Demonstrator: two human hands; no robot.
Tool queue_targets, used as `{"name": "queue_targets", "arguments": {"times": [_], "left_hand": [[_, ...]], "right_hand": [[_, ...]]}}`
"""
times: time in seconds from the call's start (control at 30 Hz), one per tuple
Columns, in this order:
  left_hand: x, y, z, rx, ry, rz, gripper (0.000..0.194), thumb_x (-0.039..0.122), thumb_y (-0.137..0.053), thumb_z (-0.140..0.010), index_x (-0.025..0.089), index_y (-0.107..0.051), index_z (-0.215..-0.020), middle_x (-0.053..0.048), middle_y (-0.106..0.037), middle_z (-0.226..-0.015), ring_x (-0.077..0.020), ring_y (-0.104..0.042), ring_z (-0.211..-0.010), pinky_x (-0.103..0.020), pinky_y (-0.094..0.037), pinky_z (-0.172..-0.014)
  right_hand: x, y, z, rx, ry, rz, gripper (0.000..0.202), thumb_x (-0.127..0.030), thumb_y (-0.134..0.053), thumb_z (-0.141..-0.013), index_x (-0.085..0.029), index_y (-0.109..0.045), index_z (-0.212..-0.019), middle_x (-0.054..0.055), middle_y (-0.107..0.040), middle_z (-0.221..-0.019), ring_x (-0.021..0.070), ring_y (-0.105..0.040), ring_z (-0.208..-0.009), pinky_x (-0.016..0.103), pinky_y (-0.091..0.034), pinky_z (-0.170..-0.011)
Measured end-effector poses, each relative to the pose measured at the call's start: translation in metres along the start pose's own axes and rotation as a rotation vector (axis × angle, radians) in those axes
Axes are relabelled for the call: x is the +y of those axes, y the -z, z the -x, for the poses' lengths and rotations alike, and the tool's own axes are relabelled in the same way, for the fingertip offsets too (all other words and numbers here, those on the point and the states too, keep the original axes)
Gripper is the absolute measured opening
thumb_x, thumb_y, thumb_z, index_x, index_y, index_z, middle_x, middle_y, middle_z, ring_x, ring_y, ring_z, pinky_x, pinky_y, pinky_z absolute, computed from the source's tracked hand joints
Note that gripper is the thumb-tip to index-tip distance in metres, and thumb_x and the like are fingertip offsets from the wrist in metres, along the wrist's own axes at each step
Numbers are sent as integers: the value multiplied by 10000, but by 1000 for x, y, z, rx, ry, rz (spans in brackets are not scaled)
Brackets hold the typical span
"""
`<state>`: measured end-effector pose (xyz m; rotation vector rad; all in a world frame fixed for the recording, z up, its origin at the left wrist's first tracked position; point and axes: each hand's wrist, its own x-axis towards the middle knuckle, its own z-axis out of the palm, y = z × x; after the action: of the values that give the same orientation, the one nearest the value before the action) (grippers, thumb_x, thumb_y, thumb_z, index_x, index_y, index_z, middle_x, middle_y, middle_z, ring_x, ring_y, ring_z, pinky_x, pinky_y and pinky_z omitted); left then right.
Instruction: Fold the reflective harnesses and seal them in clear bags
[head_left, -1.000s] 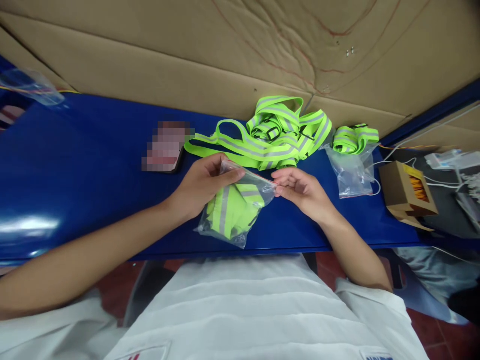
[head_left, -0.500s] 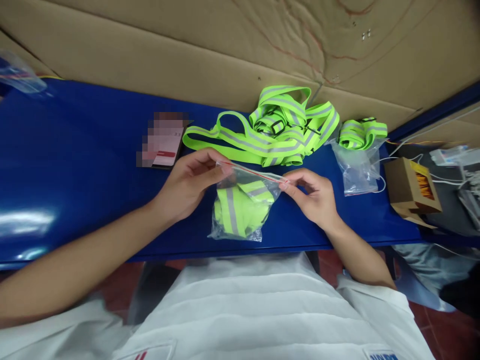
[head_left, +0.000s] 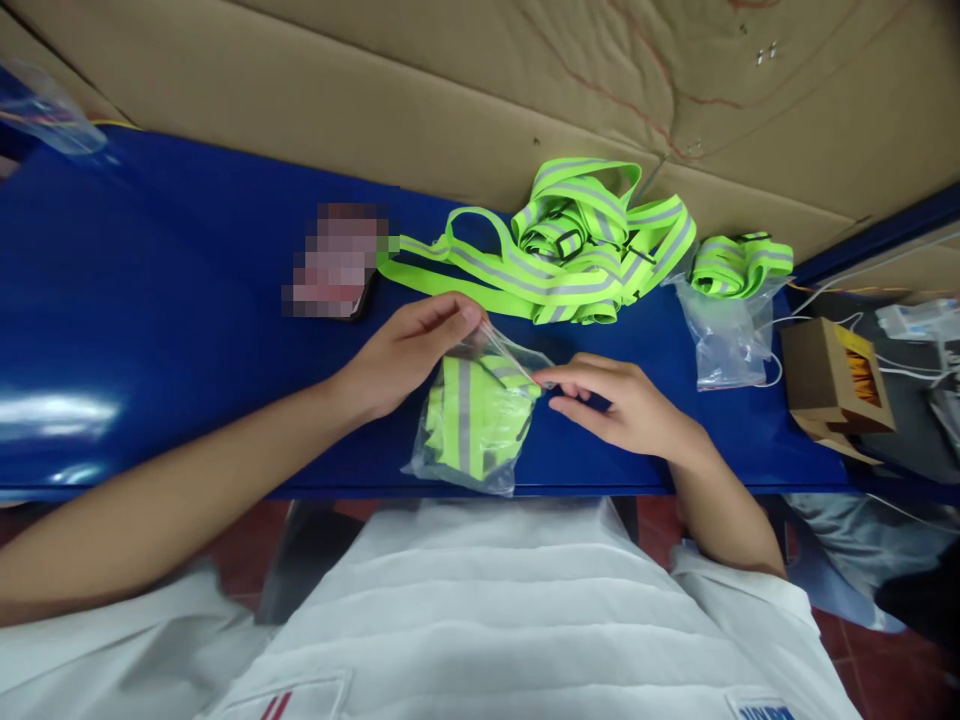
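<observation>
A clear zip bag [head_left: 431,466] holds a folded neon-yellow strap with a grey reflective stripe [head_left: 463,420], low over the table's front edge. My left hand [head_left: 412,350] pinches the bag's upper left corner between thumb and fingers. At the right end of the bag's mouth, my right hand [head_left: 619,400] touches the plastic with its index fingertip. The right thumb stands a little apart below, and a gap shows between it and the fingers. The bag's mouth slants down from left to right.
Behind the hands lies a pile of neon reflective straps [head_left: 577,270] with black buckles. To its right, a coiled strap [head_left: 731,265] rests on another clear bag [head_left: 727,350]. A phone [head_left: 337,265], an open cardboard box [head_left: 832,375] and white cables [head_left: 900,368] surround the blue table [head_left: 187,300].
My right hand has shifted left and down, and its thumb has parted from the bag. The bag's mouth, nearly level before, now slants more steeply. The view has also shifted slightly.
</observation>
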<state>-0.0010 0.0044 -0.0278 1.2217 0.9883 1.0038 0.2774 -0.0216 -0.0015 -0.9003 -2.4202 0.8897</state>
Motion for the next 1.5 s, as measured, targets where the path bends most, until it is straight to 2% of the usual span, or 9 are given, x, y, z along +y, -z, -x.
{"name": "queue_targets", "arguments": {"times": [0.17, 0.3, 0.47, 0.63, 0.83, 1.03, 1.23, 1.37, 1.5], "left_hand": [[-9, -3, -5, -151, 92, -62, 481, 655, -696, -899, 196, -719, -1041, -64, -728, -1030, -207, -666, -968, -286, -531, -847], [-5, 2, -2, -405, 144, -47, 754, 390, -933, -695, 224, -583, -1342, -72, -716, -1224, -241, -693, -1138, -315, -568, -929], [-1, 8, 0, -591, 140, -171, 791, 346, -900, -748, 242, -543, -1446, -76, -717, -1309, -247, -705, -1168, -296, -580, -925], [5, 2, 4, -568, 84, -259, 750, 332, -904, -724, 240, -606, -1406, -74, -712, -1360, -260, -683, -1242, -281, -558, -971], [9, 3, 4, -449, 63, -249, 691, 351, -914, -696, 230, -666, -1330, -66, -745, -1276, -275, -695, -1177, -329, -548, -994], [14, 8, 3, -363, 9, -215, 558, 385, -907, -733, 209, -705, -1223, -51, -758, -1172, -238, -705, -1050, -301, -550, -910], [14, 2, 8, -214, -4, -167, 479, 637, -759, -861, 183, -763, -1014, -48, -752, -965, -195, -657, -840, -263, -502, -726], [12, -3, 14, -54, -65, -166, 401, 597, -749, -894, 197, -773, -903, -28, -729, -859, -170, -625, -755, -259, -474, -659], [12, -5, 17, -36, -135, -180, 337, 526, -800, -874, 192, -788, -919, -45, -764, -888, -199, -682, -819, -286, -521, -725]], "right_hand": [[7, 3, -1, -106, 4, 58, 134, -317, -619, -1046, -219, -708, -1068, 54, -665, -962, 174, -612, -880, 306, -477, -807], [5, 13, 2, -159, 74, -164, 138, -333, -681, -1019, -205, -656, -973, -5, -612, -830, 115, -533, -718, 241, -420, -666], [2, 18, 4, -176, 54, -223, 251, -388, -764, -961, -212, -621, -853, -36, -601, -770, 92, -472, -638, 238, -372, -622], [6, 19, 3, -96, 50, -219, 342, -482, -873, -838, -214, -683, -935, -17, -607, -809, 117, -526, -697, 246, -412, -646], [2, 20, 4, -271, 71, -195, 255, -440, -818, -907, -212, -769, -1008, 16, -671, -865, 127, -614, -751, 250, -468, -698], [6, 22, 9, 270, -126, -139, 256, -433, -798, -920, -244, -626, -924, -13, -611, -807, 147, -551, -714, 290, -444, -693], [-2, 7, 1, 106, -178, -275, 285, -464, -804, -907, -222, -720, -1033, -8, -699, -823, 134, -606, -711, 269, -468, -673], [-5, -6, -1, 261, -269, -378, 208, -417, -748, -962, -209, -743, -953, -25, -668, -747, 106, -563, -638, 252, -443, -618], [-1, -10, -2, 347, -273, -455, 179, -390, -781, -940, -212, -765, -954, -13, -719, -786, 107, -596, -650, 251, -465, -620]]}}
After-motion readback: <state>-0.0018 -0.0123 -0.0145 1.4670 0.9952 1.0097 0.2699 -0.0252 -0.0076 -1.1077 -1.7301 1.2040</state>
